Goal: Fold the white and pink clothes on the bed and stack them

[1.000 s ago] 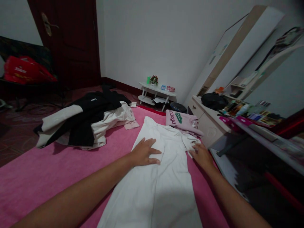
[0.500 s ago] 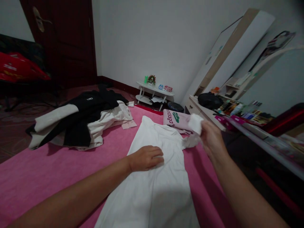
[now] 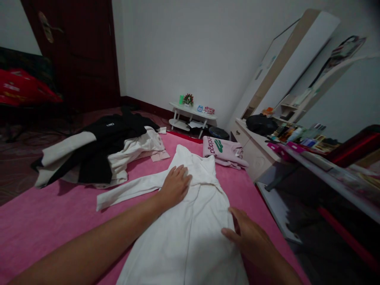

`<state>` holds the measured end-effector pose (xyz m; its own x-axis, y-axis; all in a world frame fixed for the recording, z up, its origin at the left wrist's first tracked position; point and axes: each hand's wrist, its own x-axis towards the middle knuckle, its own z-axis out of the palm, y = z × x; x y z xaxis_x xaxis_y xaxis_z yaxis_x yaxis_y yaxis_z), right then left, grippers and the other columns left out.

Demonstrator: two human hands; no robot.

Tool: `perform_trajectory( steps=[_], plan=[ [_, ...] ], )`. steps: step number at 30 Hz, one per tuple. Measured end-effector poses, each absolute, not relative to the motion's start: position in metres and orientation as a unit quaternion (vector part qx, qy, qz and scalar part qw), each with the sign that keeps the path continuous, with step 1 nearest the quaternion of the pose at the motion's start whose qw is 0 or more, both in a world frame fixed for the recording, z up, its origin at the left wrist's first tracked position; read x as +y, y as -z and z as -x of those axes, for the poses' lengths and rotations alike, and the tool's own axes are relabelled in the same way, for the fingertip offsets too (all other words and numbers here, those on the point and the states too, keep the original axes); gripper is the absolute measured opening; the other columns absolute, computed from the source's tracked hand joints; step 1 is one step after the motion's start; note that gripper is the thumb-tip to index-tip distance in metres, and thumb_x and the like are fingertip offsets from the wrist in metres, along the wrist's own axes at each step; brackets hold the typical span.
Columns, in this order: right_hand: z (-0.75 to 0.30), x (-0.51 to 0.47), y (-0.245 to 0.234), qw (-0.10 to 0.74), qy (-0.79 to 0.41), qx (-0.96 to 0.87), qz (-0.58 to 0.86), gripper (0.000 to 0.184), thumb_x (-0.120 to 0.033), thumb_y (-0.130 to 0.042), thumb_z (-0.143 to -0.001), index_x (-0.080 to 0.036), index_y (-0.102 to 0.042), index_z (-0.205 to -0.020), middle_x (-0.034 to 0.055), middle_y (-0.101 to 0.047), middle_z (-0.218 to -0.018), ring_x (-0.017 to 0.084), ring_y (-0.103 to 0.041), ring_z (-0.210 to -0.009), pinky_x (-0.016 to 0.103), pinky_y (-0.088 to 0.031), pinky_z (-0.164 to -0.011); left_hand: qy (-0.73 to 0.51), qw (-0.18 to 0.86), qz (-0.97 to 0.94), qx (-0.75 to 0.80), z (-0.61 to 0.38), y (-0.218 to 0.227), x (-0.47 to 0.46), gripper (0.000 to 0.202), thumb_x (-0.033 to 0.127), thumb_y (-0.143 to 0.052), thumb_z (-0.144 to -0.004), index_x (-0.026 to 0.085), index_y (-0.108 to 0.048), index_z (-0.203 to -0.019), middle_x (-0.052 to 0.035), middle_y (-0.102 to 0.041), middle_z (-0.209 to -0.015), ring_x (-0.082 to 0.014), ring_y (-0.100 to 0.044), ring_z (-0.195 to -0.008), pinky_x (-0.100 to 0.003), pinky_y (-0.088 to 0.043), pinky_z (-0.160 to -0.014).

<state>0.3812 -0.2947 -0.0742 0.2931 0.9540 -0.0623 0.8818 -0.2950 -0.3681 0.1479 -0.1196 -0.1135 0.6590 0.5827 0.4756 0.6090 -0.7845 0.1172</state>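
Note:
A long white garment lies lengthwise on the pink bed cover, its upper part folded inward. One of its sleeves stretches out to the left across the cover. My left hand rests flat on the upper part of the garment, near where that sleeve starts, fingers extended. At the garment's right edge is my right hand, thumb and fingers apart, the fingertips by the cloth. Nothing is held in it.
To the left lies a heap of black and white clothes. A folded pink garment with green print sits beyond the white one. Behind stand a small white table and, at right, a dresser crowded with bottles and bags.
The white sleeve has gone from my right hand over to the left side of the garment. My right hand let go and came down nearer; my left hand slid up the cloth.

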Motion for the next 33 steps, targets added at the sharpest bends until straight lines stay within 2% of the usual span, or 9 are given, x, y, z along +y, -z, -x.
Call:
perform_trajectory(
  steps=[3, 8, 13, 17, 20, 24, 28, 31, 33],
  plan=[
    [-0.379, -0.315, 0.094, 0.169, -0.160, -0.553, 0.800, 0.066, -0.034, -0.069, -0.066, -0.023, -0.054, -0.129, 0.0130, -0.062, -0.123, 0.033, -0.060, -0.107, 0.043, -0.044, -0.090, 0.209, 0.000, 0.906, -0.368, -0.149, 0.118, -0.115, 0.039, 0.018, -0.050, -0.084, 0.022, -0.056, -0.122, -0.0112, -0.055, -0.127, -0.0271, -0.048, -0.120, -0.046, -0.038, -0.102],
    [-0.374, -0.330, 0.110, 0.258, -0.303, -0.501, 0.769, 0.068, -0.032, -0.063, -0.068, -0.016, -0.049, -0.132, 0.0070, -0.070, -0.082, 0.026, -0.065, -0.073, 0.037, -0.049, -0.069, 0.134, -0.002, 0.926, -0.353, -0.149, 0.109, -0.102, 0.047, 0.005, -0.049, -0.078, 0.027, -0.062, -0.117, -0.0091, -0.061, -0.120, -0.0276, -0.054, -0.111, -0.039, -0.048, -0.082],
    [-0.365, -0.336, 0.097, 0.379, -0.458, -0.421, 0.685, 0.057, -0.038, -0.070, -0.066, -0.019, -0.060, -0.119, 0.0107, -0.072, -0.095, 0.028, -0.068, -0.088, 0.040, -0.050, -0.082, 0.102, -0.055, 0.924, -0.364, -0.149, 0.081, -0.066, 0.039, 0.006, -0.053, -0.076, 0.028, -0.071, -0.102, -0.0059, -0.071, -0.099, -0.0242, -0.065, -0.094, -0.031, -0.049, -0.075],
    [-0.344, -0.343, 0.088, 0.431, -0.588, -0.342, 0.593, 0.043, -0.044, -0.071, -0.066, -0.016, -0.069, -0.099, 0.0132, -0.072, -0.098, 0.030, -0.066, -0.097, 0.043, -0.048, -0.088, 0.125, -0.065, 0.915, -0.378, -0.156, 0.058, -0.035, 0.049, 0.004, -0.053, -0.073, 0.030, -0.070, -0.110, -0.0039, -0.072, -0.105, -0.0212, -0.066, -0.097, -0.026, -0.048, -0.078],
    [-0.329, -0.345, 0.093, 0.469, -0.603, -0.291, 0.576, 0.048, -0.044, -0.074, -0.062, -0.016, -0.068, -0.101, 0.0133, -0.071, -0.098, 0.031, -0.066, -0.098, 0.043, -0.048, -0.087, 0.126, -0.042, 0.923, -0.361, -0.163, 0.044, -0.026, 0.050, 0.002, -0.052, -0.071, 0.028, -0.071, -0.109, -0.0046, -0.071, -0.105, -0.0214, -0.065, -0.097, -0.026, -0.048, -0.079],
    [-0.313, -0.336, 0.088, 0.455, -0.530, -0.357, 0.620, 0.060, -0.050, -0.076, -0.063, -0.020, -0.062, -0.113, 0.0120, -0.069, -0.108, 0.030, -0.063, -0.102, 0.042, -0.048, -0.090, 0.129, 0.015, 0.937, -0.325, -0.171, 0.026, -0.027, 0.047, 0.003, -0.051, -0.072, 0.028, -0.072, -0.106, -0.0056, -0.069, -0.101, -0.0213, -0.064, -0.096, -0.026, -0.046, -0.079],
    [-0.290, -0.323, 0.070, 0.413, -0.521, -0.432, 0.609, 0.058, -0.052, -0.067, -0.075, -0.025, -0.054, -0.125, 0.0093, -0.064, -0.114, 0.025, -0.062, -0.100, 0.035, -0.050, -0.086, 0.169, 0.059, 0.935, -0.307, -0.167, 0.007, -0.020, 0.035, 0.011, -0.051, -0.079, 0.025, -0.073, -0.102, -0.0052, -0.065, -0.105, -0.0203, -0.062, -0.091, -0.027, -0.044, -0.075],
    [-0.269, -0.318, 0.071, 0.390, -0.558, -0.484, 0.551, 0.067, -0.045, -0.067, -0.076, -0.026, -0.044, -0.136, 0.0082, -0.060, -0.117, 0.019, -0.062, -0.090, 0.029, -0.050, -0.077, 0.202, 0.080, 0.921, -0.324, -0.154, 0.000, -0.007, 0.035, 0.012, -0.049, -0.083, 0.026, -0.073, -0.103, -0.0039, -0.062, -0.111, -0.0197, -0.060, -0.092, -0.028, -0.043, -0.075],
    [-0.261, -0.315, 0.078, 0.350, -0.567, -0.535, 0.519, 0.064, -0.042, -0.072, -0.071, -0.026, -0.052, -0.130, 0.0059, -0.061, -0.110, 0.014, -0.060, -0.076, 0.025, -0.048, -0.065, 0.197, 0.093, 0.915, -0.338, -0.140, 0.003, 0.002, 0.035, 0.010, -0.048, -0.083, 0.026, -0.073, -0.102, -0.0045, -0.062, -0.111, -0.0208, -0.058, -0.098, -0.028, -0.042, -0.077]
  ],
)
